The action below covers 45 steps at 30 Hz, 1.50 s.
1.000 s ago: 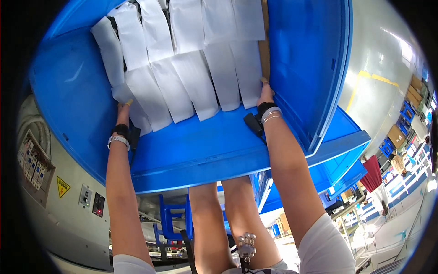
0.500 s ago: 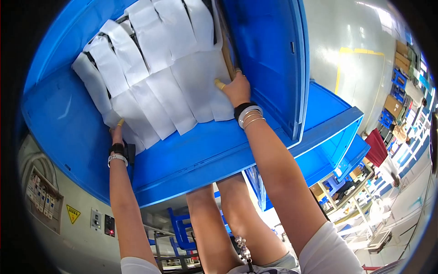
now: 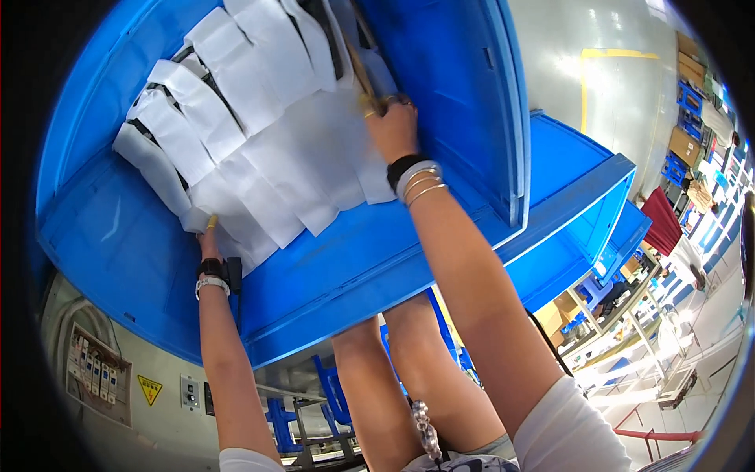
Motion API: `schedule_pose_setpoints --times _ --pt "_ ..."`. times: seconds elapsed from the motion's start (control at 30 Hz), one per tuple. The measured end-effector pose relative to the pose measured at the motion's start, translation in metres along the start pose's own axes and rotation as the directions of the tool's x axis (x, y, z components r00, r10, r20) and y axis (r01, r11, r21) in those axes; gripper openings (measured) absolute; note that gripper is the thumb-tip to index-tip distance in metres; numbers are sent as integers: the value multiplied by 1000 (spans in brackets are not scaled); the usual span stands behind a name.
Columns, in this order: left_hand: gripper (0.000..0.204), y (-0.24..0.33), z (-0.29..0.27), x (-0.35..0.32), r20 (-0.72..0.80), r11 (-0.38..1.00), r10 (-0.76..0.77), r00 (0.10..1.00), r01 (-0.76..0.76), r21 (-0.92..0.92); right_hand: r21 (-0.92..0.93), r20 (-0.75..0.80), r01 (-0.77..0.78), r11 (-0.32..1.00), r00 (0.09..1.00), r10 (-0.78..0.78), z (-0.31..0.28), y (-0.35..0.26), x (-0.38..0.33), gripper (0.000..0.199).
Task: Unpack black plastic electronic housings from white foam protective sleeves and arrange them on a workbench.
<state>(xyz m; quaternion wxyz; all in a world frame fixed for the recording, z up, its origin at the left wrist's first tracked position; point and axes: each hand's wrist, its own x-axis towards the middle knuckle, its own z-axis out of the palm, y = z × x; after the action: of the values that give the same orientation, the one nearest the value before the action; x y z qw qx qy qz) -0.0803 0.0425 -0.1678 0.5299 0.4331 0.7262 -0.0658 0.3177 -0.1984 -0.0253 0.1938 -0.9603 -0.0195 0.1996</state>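
Big and bright, a workshop room is showing around the edges, with a shiny grey floor (image 3: 582, 102) at the top right and stacks of boxes (image 3: 692, 71) sitting far off by the wall. A large blue crate (image 3: 440, 236) is filling most of the view, and it is resting on top of other blue crates (image 3: 582, 197) that are poking out to the right. Inside it, many white paper-wrapped packs (image 3: 259, 149) are lying in rows, overlapping like fish scales (dark stuff is peeking out between some of them). The person's right hand (image 3: 392, 126) is reaching deep into the crate near its right wall. Its fingers are curling tight around a thin brown strip (image 3: 358, 63), maybe cardboard, that is standing up beside the white packs. Bracelets and a dark band are sitting on that wrist. The person's left hand (image 3: 208, 244) is resting at the lower left end of the white packs, touching the bottom pack. Its fingers are mostly hiding under the paper, so it is hard to tell if they are gripping or just pressing. A watch band is sitting on that wrist too. Below the crate, a grey wall panel (image 3: 110, 370) with switches and a yellow warning sticker is showing at the bottom left, and blue chairs (image 3: 330, 393) are standing by the person's legs.
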Motion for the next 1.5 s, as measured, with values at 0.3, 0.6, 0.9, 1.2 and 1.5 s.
schedule_pose_setpoints --times 0.3,0.6,0.9,1.2,1.5 --pt "66 20 7 -21 33 996 -85 996 85 8 -187 5 301 935 952 -306 35 -22 -41 56" --pt "71 16 -16 8 207 972 -199 958 221 -86 -60 175 18 998 985 -8 28 -12 -23 50" --pt "62 6 -7 -17 129 983 -176 976 182 -35 -151 198 -83 985 974 112 9 2 -11 59" --pt "74 47 15 -121 -272 710 579 769 -311 631 59 70 158 986 984 -162 -45 -8 -93 35" --pt "8 128 58 -333 -193 812 581 791 -580 67 637 151 246 731 890 -430 -231 -111 -236 10"
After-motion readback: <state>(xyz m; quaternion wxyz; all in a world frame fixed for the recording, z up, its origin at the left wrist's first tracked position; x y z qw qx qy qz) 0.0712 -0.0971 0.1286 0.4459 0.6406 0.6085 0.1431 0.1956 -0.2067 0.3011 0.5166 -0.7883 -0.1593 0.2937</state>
